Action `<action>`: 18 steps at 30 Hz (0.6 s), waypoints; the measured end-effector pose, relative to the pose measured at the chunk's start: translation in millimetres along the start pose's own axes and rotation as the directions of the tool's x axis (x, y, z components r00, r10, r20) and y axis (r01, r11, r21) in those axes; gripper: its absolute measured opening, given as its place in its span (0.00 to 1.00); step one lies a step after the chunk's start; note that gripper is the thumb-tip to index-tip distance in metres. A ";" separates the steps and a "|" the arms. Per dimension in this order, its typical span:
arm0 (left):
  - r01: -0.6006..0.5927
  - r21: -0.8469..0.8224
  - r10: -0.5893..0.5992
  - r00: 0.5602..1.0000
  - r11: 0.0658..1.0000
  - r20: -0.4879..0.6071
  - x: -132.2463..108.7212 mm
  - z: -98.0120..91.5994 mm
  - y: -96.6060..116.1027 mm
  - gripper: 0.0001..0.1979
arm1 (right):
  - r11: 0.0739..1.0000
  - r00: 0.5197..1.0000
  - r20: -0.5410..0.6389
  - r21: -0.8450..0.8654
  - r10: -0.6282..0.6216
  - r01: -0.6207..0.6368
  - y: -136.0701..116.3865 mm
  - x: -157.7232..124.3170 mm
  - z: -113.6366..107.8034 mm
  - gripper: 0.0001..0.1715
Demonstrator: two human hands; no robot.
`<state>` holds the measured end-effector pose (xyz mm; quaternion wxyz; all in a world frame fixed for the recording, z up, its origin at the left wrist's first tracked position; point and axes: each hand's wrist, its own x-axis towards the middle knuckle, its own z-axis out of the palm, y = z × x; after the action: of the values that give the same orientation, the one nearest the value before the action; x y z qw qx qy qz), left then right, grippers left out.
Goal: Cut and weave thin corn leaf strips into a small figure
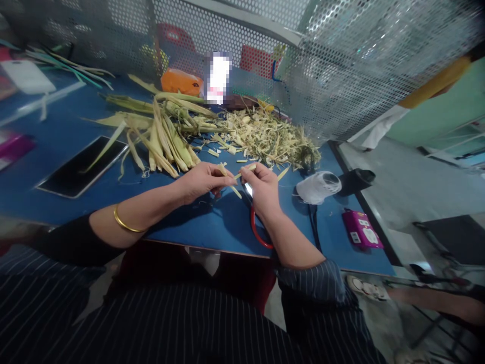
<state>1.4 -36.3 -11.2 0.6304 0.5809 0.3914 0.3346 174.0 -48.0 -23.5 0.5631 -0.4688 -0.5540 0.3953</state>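
Note:
Above the front of the blue table (223,227), my left hand (202,183) pinches a narrow pale strip of corn husk (235,191) that pokes out past the fingertips. My right hand (263,188) is also closed, its thumb and fingers on a strip of husk (251,167) close to the left fingertips. Whether both hands share one strip I cannot tell. Scissors with a red handle (254,230) lie beneath my right hand, partly hidden by it. Whole corn husks (166,136) lie in a bunch beyond my left hand, and a heap of husk scraps (265,134) sits behind both hands.
At left lies a dark phone (71,174) with a husk strip across it. To the right are a white thread spool (320,187), a black spool (356,181) and a purple packet (361,228). An orange packet (181,82) stands before the perforated metal screen (215,30). Another person's leg (435,302) shows at lower right.

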 end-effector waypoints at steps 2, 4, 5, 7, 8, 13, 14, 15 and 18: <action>-0.013 0.037 0.012 1.000 0.999 0.014 -0.7 0.2 1.7 0.11 | 1.000 1.000 -0.012 -0.016 0.004 -0.005 2.1 1.1 -2.6 0.11; -0.003 0.059 0.003 1.000 0.998 0.001 -1.9 1.9 3.6 0.11 | 0.997 1.000 -0.010 -0.070 -0.021 0.021 1.5 2.4 -6.4 0.08; 0.008 0.066 -0.007 1.000 0.998 -0.005 -2.6 3.3 4.4 0.11 | 0.991 0.998 -0.012 -0.121 -0.062 0.061 -0.1 3.0 -8.2 0.06; 0.029 0.093 -0.028 1.000 0.995 -0.003 -3.8 6.4 4.4 0.10 | 0.951 0.983 0.012 -0.252 -0.181 0.178 -4.9 3.0 -10.5 0.08; 0.036 0.115 -0.036 0.999 0.993 0.004 -4.2 7.7 3.7 0.10 | 0.921 0.971 0.058 -0.307 -0.234 0.240 -7.6 2.4 -10.6 0.09; 0.053 0.251 -0.070 0.996 0.966 0.061 -4.9 8.1 -2.6 0.12 | 0.867 0.912 0.292 -0.327 -0.287 0.377 -13.0 -3.1 -2.5 0.04; 0.050 0.249 -0.069 0.995 0.967 0.068 -5.3 7.6 -2.8 0.12 | 0.875 0.921 0.270 -0.321 -0.282 0.362 -12.5 -3.8 -1.3 0.05; 0.043 0.237 -0.061 0.996 0.971 0.071 -5.7 7.3 -2.3 0.12 | 0.888 0.934 0.238 -0.316 -0.268 0.335 -11.7 -4.1 -0.7 0.06; 0.021 0.194 -0.031 0.998 0.981 0.052 -7.2 7.8 1.6 0.12 | 0.936 0.971 0.173 -0.284 -0.166 0.211 -9.8 -3.5 -2.0 0.07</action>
<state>4.9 -46.1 -8.7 0.5857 0.6433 0.4122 0.2706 175.0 -54.0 -14.8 0.4788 -0.4632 -0.6896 0.2840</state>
